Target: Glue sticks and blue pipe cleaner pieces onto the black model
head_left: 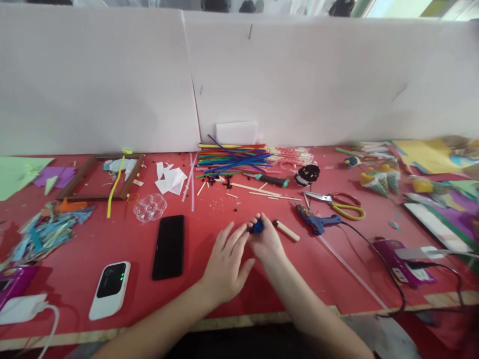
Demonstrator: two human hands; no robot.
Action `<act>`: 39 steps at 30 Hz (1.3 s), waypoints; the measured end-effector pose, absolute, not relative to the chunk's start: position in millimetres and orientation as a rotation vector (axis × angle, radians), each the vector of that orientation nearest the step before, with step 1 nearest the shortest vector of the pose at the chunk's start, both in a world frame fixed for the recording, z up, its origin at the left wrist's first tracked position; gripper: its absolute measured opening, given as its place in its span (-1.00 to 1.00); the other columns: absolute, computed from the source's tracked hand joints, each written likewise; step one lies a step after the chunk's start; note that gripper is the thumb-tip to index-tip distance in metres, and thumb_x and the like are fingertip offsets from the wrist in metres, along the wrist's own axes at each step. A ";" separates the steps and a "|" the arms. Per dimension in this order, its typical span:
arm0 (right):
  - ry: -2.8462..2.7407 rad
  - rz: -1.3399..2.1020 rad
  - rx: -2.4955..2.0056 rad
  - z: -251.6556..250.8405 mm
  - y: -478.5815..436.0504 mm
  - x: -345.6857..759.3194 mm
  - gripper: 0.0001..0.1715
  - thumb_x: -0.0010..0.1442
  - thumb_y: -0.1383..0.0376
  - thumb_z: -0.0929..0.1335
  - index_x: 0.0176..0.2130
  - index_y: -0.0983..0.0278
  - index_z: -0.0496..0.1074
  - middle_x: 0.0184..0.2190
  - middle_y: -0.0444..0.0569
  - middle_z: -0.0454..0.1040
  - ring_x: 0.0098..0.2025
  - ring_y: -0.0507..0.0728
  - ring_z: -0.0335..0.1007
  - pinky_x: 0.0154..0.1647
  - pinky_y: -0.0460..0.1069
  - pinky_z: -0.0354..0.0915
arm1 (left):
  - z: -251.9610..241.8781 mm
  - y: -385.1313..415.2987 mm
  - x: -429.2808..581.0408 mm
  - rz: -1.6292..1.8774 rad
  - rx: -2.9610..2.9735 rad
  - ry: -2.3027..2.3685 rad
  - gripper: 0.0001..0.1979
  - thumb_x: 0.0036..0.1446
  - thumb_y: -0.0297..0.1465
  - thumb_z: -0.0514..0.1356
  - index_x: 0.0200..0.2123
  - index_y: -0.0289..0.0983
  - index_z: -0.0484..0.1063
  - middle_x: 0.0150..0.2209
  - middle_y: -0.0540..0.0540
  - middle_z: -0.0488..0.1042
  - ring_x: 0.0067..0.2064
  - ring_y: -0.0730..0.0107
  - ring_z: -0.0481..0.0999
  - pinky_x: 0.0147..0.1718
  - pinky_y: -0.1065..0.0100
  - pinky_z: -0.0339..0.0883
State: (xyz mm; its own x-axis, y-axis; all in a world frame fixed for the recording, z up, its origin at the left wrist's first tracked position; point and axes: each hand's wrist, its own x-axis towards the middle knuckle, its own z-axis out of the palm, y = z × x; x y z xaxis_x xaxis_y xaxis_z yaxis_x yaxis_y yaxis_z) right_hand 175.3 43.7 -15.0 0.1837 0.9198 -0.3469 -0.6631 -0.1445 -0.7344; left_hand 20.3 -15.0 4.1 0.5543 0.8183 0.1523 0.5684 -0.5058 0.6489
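My right hand [266,243] has its fingers closed round a small dark blue object [257,227], whose exact form is partly hidden. Beside it, my left hand [229,260] is spread with its fingers apart, the fingertips close to the blue object. A wooden stick-like piece with a dark end [287,231] lies just right of my right hand. Further right rests a blue glue gun [318,222] with a clear glue stick trailing from its back. Behind the hands are thin wooden sticks [256,190] and small black bits.
Coloured pipe cleaners [234,160], a cutter [269,180] and scissors [331,198] lie toward the back. A black phone [168,247] and white device [110,290] are left; a purple power block [404,262] with cables is right. A white board [284,80] stands behind.
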 end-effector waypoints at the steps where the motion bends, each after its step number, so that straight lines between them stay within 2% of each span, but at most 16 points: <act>1: -0.335 1.406 -0.990 -12.6 46.0 183.8 -0.62 0.08 0.02 0.45 -0.46 0.16 0.26 -0.66 -0.26 0.22 -0.62 0.03 0.21 -0.55 -0.03 0.29 | -1.3 -15.6 13.2 0.489 2.301 1.134 -0.31 0.39 -0.06 -0.01 0.40 -0.38 0.11 0.47 -0.37 -0.03 0.50 -0.20 -0.19 0.37 -0.29 -0.18; 2: -0.332 1.391 -0.998 -10.6 47.0 191.7 -0.61 0.10 0.03 0.44 -0.46 0.16 0.23 -0.68 -0.29 0.16 -0.66 0.00 0.12 -0.60 -0.05 0.23 | -6.6 -15.8 7.3 0.357 2.358 1.056 -0.28 0.37 -0.01 -0.03 0.40 -0.35 0.11 0.47 -0.36 -0.03 0.49 -0.22 -0.17 0.36 -0.30 -0.17; 4: -0.310 1.363 -1.011 -8.0 45.2 203.8 -0.58 0.12 0.05 0.42 -0.49 0.17 0.17 -0.70 -0.33 0.06 -0.69 -0.03 -0.01 -0.66 -0.09 0.11 | -15.1 -13.3 -0.7 0.162 2.456 0.764 -0.24 0.33 0.09 -0.04 0.43 -0.22 0.06 0.47 -0.26 -0.02 0.49 -0.13 -0.10 0.38 -0.27 -0.22; 6: -0.314 1.326 -1.028 -7.4 39.7 209.2 -0.56 0.13 0.05 0.42 -0.51 0.17 0.15 -0.72 -0.33 0.03 -0.70 -0.04 -0.07 -0.68 -0.10 0.05 | -19.3 -3.6 -3.3 0.087 2.507 0.623 -0.20 0.31 0.14 -0.05 0.45 -0.16 -0.01 0.48 -0.20 -0.07 0.50 -0.03 -0.11 0.40 -0.19 -0.26; 8: -0.336 1.277 -1.047 -8.5 31.9 207.8 -0.56 0.13 0.05 0.43 -0.52 0.19 0.18 -0.72 -0.32 0.06 -0.70 -0.05 -0.05 -0.68 -0.10 0.05 | -19.7 16.4 -1.7 0.054 2.562 0.557 -0.22 0.32 0.12 -0.06 0.46 -0.14 -0.02 0.48 -0.15 -0.03 0.50 0.06 -0.11 0.41 -0.10 -0.24; 13: -0.431 1.143 -1.068 -14.0 14.0 193.6 -0.56 0.18 0.09 0.44 -0.54 0.23 0.26 -0.72 -0.27 0.16 -0.67 -0.06 0.03 -0.63 -0.10 0.05 | -14.5 98.1 7.0 0.002 2.769 0.624 -0.14 0.27 0.13 0.02 0.46 -0.21 -0.03 0.48 -0.19 -0.03 0.50 0.11 -0.09 0.42 0.01 -0.28; 18: -0.514 1.111 -1.073 -18.8 9.6 191.0 -0.55 0.19 0.07 0.44 -0.56 0.24 0.29 -0.72 -0.24 0.20 -0.65 -0.04 0.07 -0.59 -0.08 0.08 | -5.1 168.1 6.1 0.024 2.831 0.780 -0.20 0.30 0.03 0.06 0.45 -0.24 -0.01 0.48 -0.27 -0.05 0.51 0.06 -0.17 0.41 -0.05 -0.39; 21: -0.537 1.110 -1.077 -19.8 9.8 192.2 -0.55 0.20 0.04 0.42 -0.55 0.23 0.30 -0.71 -0.24 0.19 -0.65 -0.03 0.06 -0.59 -0.07 0.07 | 2.5 183.2 2.3 0.109 2.830 0.941 -0.20 0.35 -0.04 -0.01 0.46 -0.42 -0.09 0.48 -0.43 -0.22 0.51 -0.10 -0.30 0.38 -0.19 -0.46; 23: -0.545 1.110 -1.078 -19.9 9.7 192.5 -0.55 0.20 0.04 0.42 -0.55 0.23 0.30 -0.71 -0.25 0.18 -0.65 -0.03 0.05 -0.59 -0.07 0.08 | 5.1 175.8 1.3 0.134 2.833 0.933 -0.18 0.36 -0.03 -0.03 0.46 -0.43 -0.13 0.49 -0.43 -0.28 0.51 -0.14 -0.35 0.36 -0.25 -0.49; 25: -0.546 1.113 -1.076 -19.8 9.7 192.5 -0.55 0.20 0.04 0.42 -0.55 0.22 0.29 -0.71 -0.25 0.17 -0.65 -0.03 0.05 -0.60 -0.07 0.07 | 4.1 155.1 1.7 0.092 2.845 0.790 -0.18 0.31 0.05 0.03 0.47 -0.25 -0.07 0.50 -0.27 -0.16 0.51 -0.05 -0.27 0.38 -0.19 -0.48; 27: -0.545 1.118 -1.074 -20.0 9.9 192.2 -0.54 0.20 0.05 0.41 -0.56 0.22 0.28 -0.72 -0.25 0.16 -0.65 -0.03 0.04 -0.60 -0.07 0.07 | 0.3 129.2 2.4 0.015 2.837 0.574 -0.21 0.23 0.10 0.10 0.43 -0.02 0.04 0.48 -0.08 -0.01 0.51 0.04 -0.13 0.40 -0.13 -0.39; 30: -0.548 1.123 -1.075 -20.5 10.2 191.8 -0.54 0.21 0.05 0.41 -0.57 0.22 0.28 -0.72 -0.25 0.17 -0.65 -0.03 0.05 -0.59 -0.08 0.08 | -5.4 107.7 0.1 0.034 2.688 0.266 -0.25 0.24 0.05 0.14 0.43 0.02 0.05 0.46 -0.13 0.06 0.49 -0.01 -0.06 0.39 -0.16 -0.26; 32: -0.551 1.121 -1.080 -20.6 10.2 191.7 -0.54 0.22 0.06 0.41 -0.57 0.23 0.28 -0.72 -0.24 0.18 -0.65 -0.03 0.06 -0.58 -0.08 0.08 | -6.0 116.1 -3.7 0.062 2.676 0.232 -0.35 0.27 -0.03 0.16 0.38 0.07 0.15 0.44 -0.09 0.13 0.47 0.01 0.03 0.37 -0.13 -0.13; 34: -0.555 1.119 -1.084 -20.2 10.0 191.7 -0.54 0.22 0.06 0.41 -0.57 0.23 0.29 -0.71 -0.24 0.19 -0.64 -0.04 0.07 -0.58 -0.08 0.08 | -4.2 139.8 -7.6 0.001 2.767 0.313 -0.34 0.26 -0.02 0.16 0.38 0.05 0.16 0.44 -0.08 0.12 0.47 0.06 0.05 0.37 -0.04 -0.06; 37: -0.555 1.120 -1.083 -18.9 10.4 192.1 -0.54 0.21 0.06 0.41 -0.56 0.24 0.29 -0.71 -0.24 0.19 -0.65 -0.04 0.07 -0.58 -0.08 0.08 | 0.1 184.0 -11.1 -0.040 2.819 0.400 -0.27 0.21 -0.01 0.18 0.40 -0.05 0.14 0.45 -0.14 0.10 0.47 0.04 0.02 0.40 -0.04 -0.22; 39: -0.555 1.117 -1.079 -18.4 10.9 192.2 -0.54 0.21 0.05 0.41 -0.57 0.23 0.29 -0.72 -0.25 0.18 -0.65 -0.04 0.06 -0.59 -0.08 0.08 | 3.2 208.6 -12.3 -0.051 2.851 0.457 -0.28 0.23 -0.05 0.16 0.40 -0.08 0.14 0.46 -0.12 0.08 0.48 0.08 -0.02 0.40 -0.03 -0.33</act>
